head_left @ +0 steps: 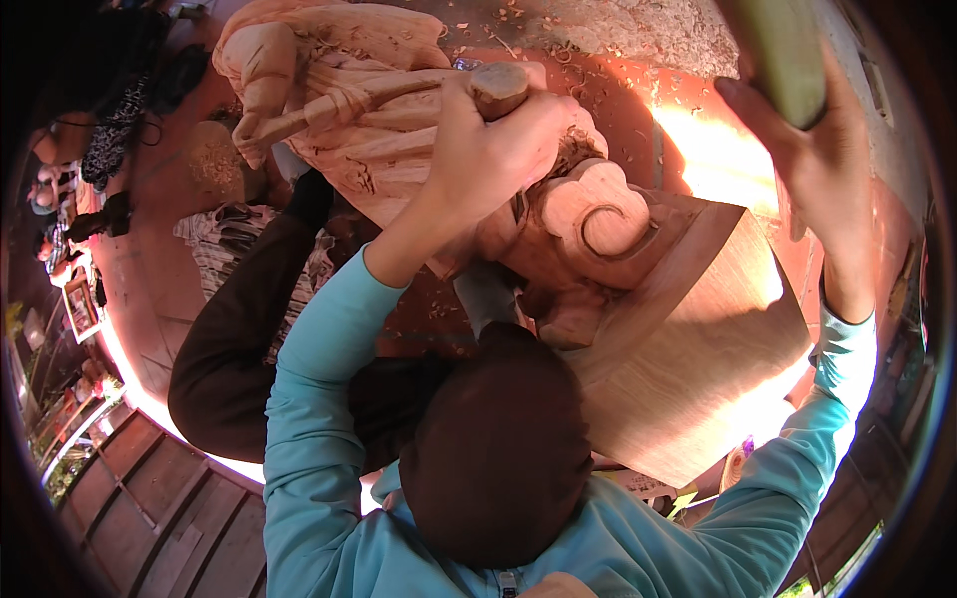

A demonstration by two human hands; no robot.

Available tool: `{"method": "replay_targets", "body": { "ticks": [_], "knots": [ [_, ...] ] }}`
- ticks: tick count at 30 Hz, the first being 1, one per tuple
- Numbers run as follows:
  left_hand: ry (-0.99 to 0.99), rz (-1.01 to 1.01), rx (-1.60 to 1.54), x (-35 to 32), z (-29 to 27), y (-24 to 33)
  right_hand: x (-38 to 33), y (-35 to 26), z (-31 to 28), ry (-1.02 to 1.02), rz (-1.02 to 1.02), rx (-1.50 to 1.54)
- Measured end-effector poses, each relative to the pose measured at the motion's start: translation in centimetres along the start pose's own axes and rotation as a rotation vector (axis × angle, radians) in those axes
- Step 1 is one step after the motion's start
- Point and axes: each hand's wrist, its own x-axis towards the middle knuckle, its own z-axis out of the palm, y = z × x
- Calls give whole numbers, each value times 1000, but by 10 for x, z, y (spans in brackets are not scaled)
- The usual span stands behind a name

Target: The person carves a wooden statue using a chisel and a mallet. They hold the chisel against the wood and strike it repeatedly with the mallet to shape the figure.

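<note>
Left hand (488, 140), frame centre top, clenched around round-ended wooden chisel handle (498, 88) against pale carved wooden statue (399, 120); right hand (807, 149), upper right, grasping greenish mallet (788, 50).

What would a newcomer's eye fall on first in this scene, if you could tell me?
Most likely the large pale wooden carving lying across the middle, with its spiral scroll above a sunlit block base. The left hand grips a wooden-handled tool against it, while the right hand, raised at upper right, holds a mallet.

Pale reddish-brown wooden carving (419, 130), turquoise sleeves (319, 399), dark brown trousers (498, 439), green mallet (788, 55).
</note>
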Motion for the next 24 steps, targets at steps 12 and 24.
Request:
{"method": "replay_targets", "body": {
  "ticks": [12, 24],
  "knots": [
    [-29, 33, 177, 7, -1, -8, 0, 12, 5, -2, -85, -196],
    [-46, 44, 308, 7, 8, -17, 2, 19, -17, -39, 69, -215]
  ]
}}
